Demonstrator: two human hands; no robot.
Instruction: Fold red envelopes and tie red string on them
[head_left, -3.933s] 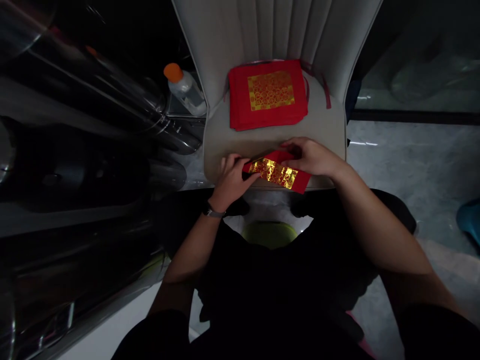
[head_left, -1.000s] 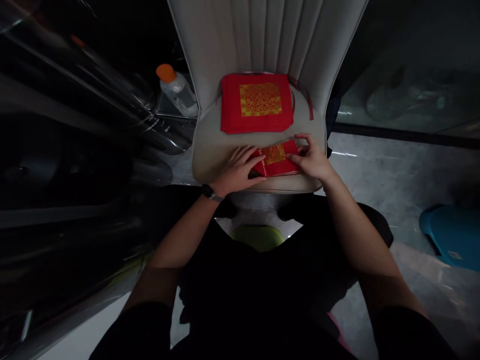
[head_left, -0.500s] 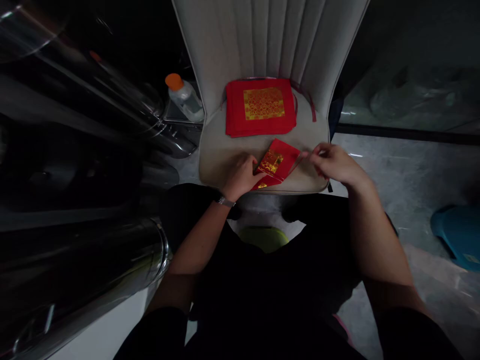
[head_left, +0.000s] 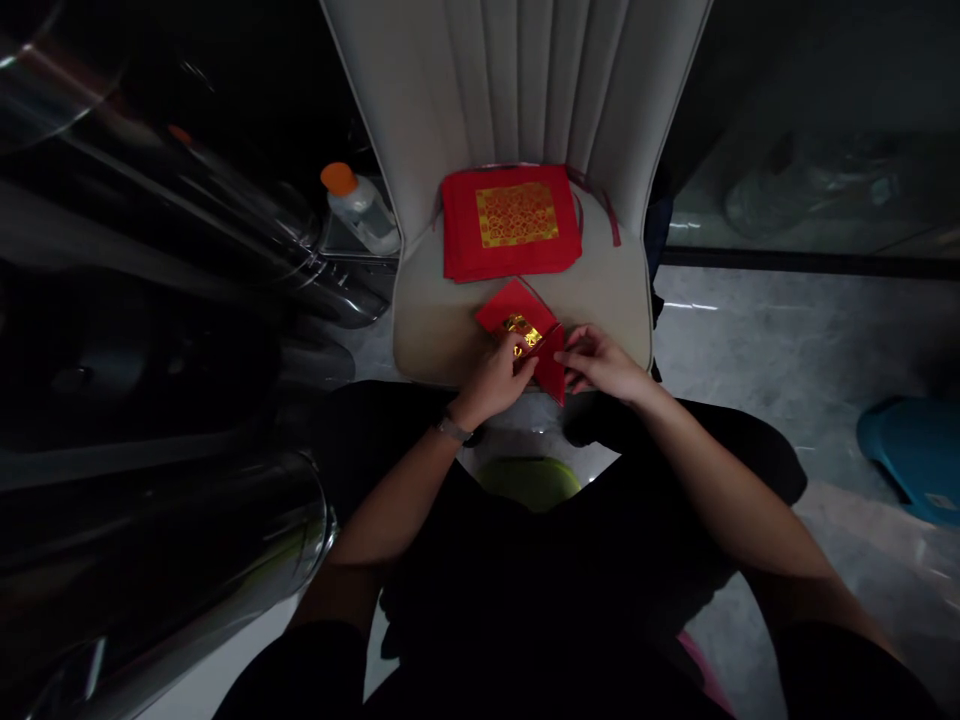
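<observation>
A red gift bag [head_left: 553, 365] with a shiny gold print lies partly folded at the front of the chair seat, one corner pointing down past the front edge. My left hand [head_left: 499, 378] is closed on it, with the thumb and fingers pinching near the fold over the gold print. At the bag's right edge, my right hand [head_left: 600, 365] grips the folded part between thumb and fingers. Just behind lies a stack of larger red bags [head_left: 457, 230], the top one with a gold panel. A dark red ribbon [head_left: 609, 212] trails off to the stack's right.
The pale padded chair [head_left: 420, 310] stands before my knees. To its left is a bottle with an orange cap [head_left: 360, 210], near shiny dark cylinders [head_left: 247, 520]. A blue plastic stool-like object [head_left: 911, 455] sits on the floor at right. Something green [head_left: 531, 483] shows below the seat.
My right hand has let go of the cord it held out to the right and moved left onto the bag. The bag has turned, and its folded part now faces right.
</observation>
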